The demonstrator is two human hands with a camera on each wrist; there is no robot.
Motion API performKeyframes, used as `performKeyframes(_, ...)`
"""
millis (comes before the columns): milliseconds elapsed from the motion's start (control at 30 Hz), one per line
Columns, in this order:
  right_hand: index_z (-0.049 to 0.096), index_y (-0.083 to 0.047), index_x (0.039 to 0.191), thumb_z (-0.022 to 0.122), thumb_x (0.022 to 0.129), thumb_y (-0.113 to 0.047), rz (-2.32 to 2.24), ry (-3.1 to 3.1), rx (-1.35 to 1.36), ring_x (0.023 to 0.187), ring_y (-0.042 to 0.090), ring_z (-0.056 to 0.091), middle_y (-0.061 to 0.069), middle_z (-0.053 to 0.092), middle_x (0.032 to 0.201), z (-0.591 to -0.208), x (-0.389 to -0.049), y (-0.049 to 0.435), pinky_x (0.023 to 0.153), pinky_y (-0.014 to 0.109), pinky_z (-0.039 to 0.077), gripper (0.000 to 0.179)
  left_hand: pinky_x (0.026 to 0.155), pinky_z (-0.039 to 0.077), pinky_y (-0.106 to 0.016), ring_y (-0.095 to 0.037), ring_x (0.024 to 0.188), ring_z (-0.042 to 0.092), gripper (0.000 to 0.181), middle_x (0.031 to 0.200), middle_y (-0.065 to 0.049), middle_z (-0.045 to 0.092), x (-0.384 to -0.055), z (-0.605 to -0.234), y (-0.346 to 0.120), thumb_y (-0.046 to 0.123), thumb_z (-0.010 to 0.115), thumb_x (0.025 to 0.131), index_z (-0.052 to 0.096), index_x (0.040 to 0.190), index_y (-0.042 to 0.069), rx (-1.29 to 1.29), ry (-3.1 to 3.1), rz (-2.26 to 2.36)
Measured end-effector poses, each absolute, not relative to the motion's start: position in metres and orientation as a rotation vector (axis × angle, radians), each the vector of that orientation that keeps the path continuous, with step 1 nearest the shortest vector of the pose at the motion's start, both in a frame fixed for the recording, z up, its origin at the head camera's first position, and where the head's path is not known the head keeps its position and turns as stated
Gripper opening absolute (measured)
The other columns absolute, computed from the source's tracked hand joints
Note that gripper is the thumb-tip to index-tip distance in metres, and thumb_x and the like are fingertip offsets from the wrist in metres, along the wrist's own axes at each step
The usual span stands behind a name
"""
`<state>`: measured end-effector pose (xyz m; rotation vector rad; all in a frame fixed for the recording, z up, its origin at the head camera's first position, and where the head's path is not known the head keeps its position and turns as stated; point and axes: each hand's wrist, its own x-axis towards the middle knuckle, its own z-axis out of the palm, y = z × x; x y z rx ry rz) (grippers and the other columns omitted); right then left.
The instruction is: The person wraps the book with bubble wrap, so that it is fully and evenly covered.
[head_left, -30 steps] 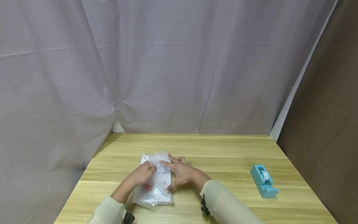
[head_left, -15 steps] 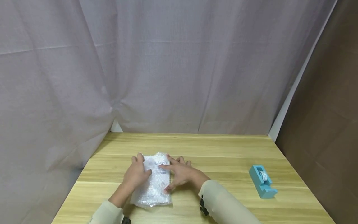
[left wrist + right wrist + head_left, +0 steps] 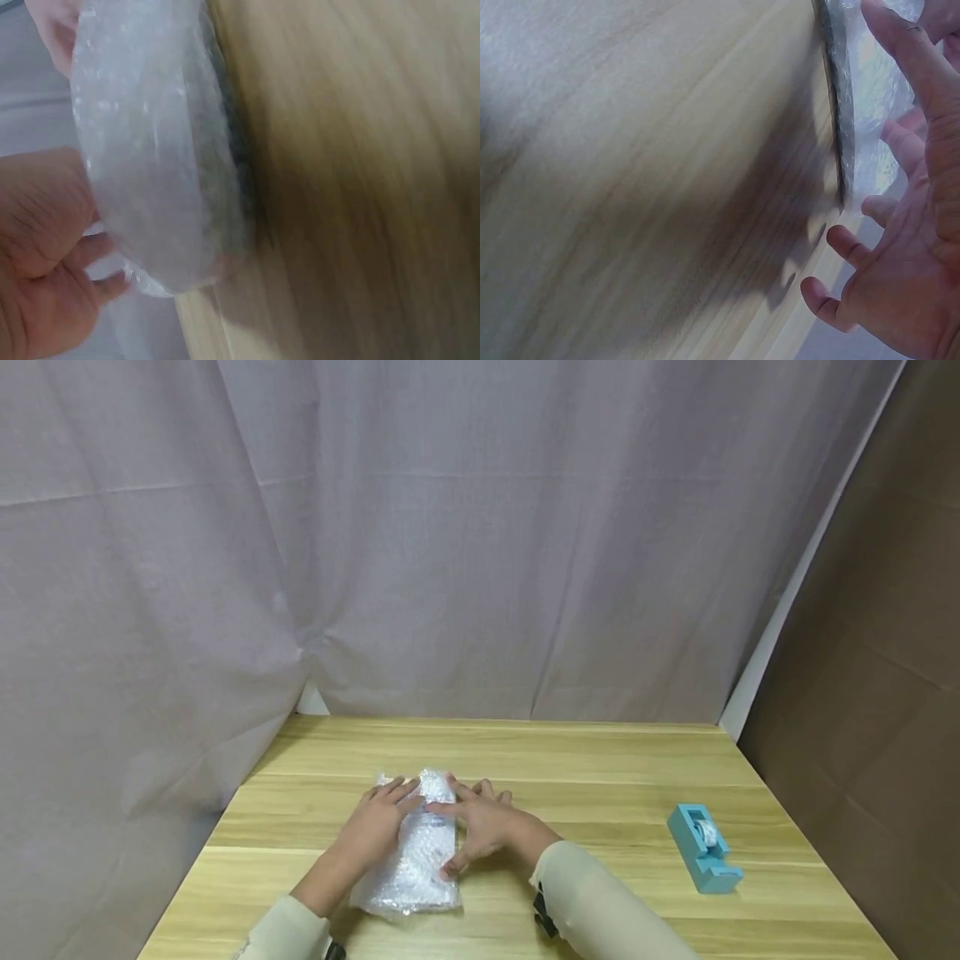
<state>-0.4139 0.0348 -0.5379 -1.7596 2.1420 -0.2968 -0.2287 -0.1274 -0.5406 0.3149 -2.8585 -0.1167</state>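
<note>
A flat rectangular package in bubble wrap (image 3: 423, 868) lies on the table, with faint print showing through the clear film. Across its upper left part rests my left hand (image 3: 375, 827), fingers extended over the wrap and pointing away from me. My right hand (image 3: 487, 827) spreads along the right side, its index finger and thumb touching the top near the edge. In the left wrist view the wrap (image 3: 150, 150) bulges in a thick layered edge beside the left palm (image 3: 45, 255). The right wrist view shows the spread right hand (image 3: 907, 285) by the package's side.
A blue tape dispenser (image 3: 705, 852) with a roll of tape stands at the right on the wooden table (image 3: 585, 760). Grey curtain (image 3: 480, 568) hangs behind the far edge, and a brown panel (image 3: 870, 693) borders the right side.
My left hand has gone from curled fingers on the wrap, to its upper left edge, to lying extended across the top. My right hand stays nearly in place.
</note>
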Motion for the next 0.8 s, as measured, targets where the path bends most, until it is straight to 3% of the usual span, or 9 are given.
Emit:
performKeyframes(133,0.042,-0.047,0.168,0.093,0.072,-0.072,-0.293,2.149,-1.76,0.153,0.044,0.036,0.008,0.006,0.188,-0.541,-0.413,0.034,0.121,0.088,0.026,0.112,0.123,0.044,-0.074,-0.048,0.154,0.053,0.041,0.164,-0.022,0.057,-0.223,-0.543,-0.13,0.007,0.062,0.11,0.066,0.15,0.004,0.329,-2.921,-0.226)
performKeyframes(267,0.042,-0.048,0.168,0.094,0.071,-0.072,-0.28,2.167,-1.765,0.146,0.037,0.04,0.007,0.008,0.188,-0.542,-0.413,0.033,0.119,0.08,0.034,0.113,0.128,0.038,-0.072,-0.048,0.163,0.039,0.048,0.173,-0.024,0.043,-0.219,-0.543,-0.132,0.028,0.054,0.117,0.057,0.159,0.005,0.369,-2.971,-0.333)
performKeyframes(500,0.043,-0.047,0.168,0.094,0.071,-0.072,-0.276,2.166,-1.767,0.152,0.041,0.037,0.007,0.008,0.188,-0.54,-0.413,0.034,0.12,0.085,0.03,0.113,0.132,0.032,-0.071,-0.052,0.168,0.023,0.053,0.179,-0.032,0.022,-0.214,-0.546,-0.133,0.032,0.05,0.119,0.047,0.167,0.01,0.38,-3.005,-0.395)
performKeyframes(800,0.042,-0.047,0.168,0.094,0.073,-0.07,-0.309,2.149,-1.738,0.164,0.061,0.018,0.007,0.006,0.188,-0.539,-0.411,0.036,0.123,0.092,0.016,0.11,0.136,0.026,-0.068,-0.051,0.17,0.016,0.059,0.181,-0.03,0.015,-0.21,-0.553,-0.143,0.04,0.042,0.12,0.036,0.173,0.013,0.325,-3.042,-0.406)
